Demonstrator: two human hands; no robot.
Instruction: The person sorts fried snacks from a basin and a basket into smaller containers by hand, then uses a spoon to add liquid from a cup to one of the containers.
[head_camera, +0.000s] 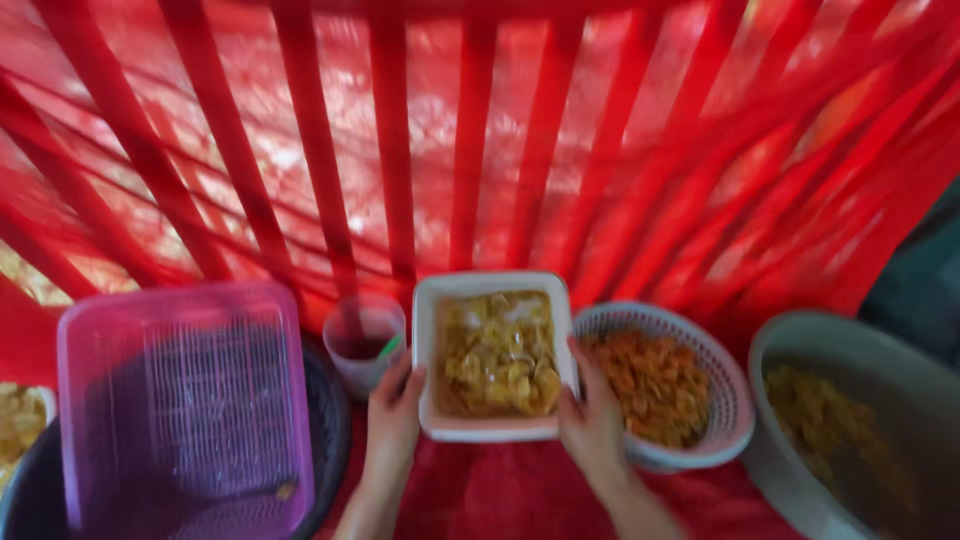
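Low in the middle of the frame, the left hand (395, 420) and right hand (590, 425) clasp the side rims of a white square tray (492, 430) of yellow chips — fingers curled over each edge. A clear cup (362, 345) sits just beside its left edge, a white round basket (725, 400) touches its right. Red cloth (500, 490) lies open below.

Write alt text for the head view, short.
Two bare hands, left hand and right hand, grip the sides of a white rectangular tray of yellowish food pieces over a red cloth. Beside it sit a purple basket, a small cup, a round white basket of orange pieces and a grey basin.
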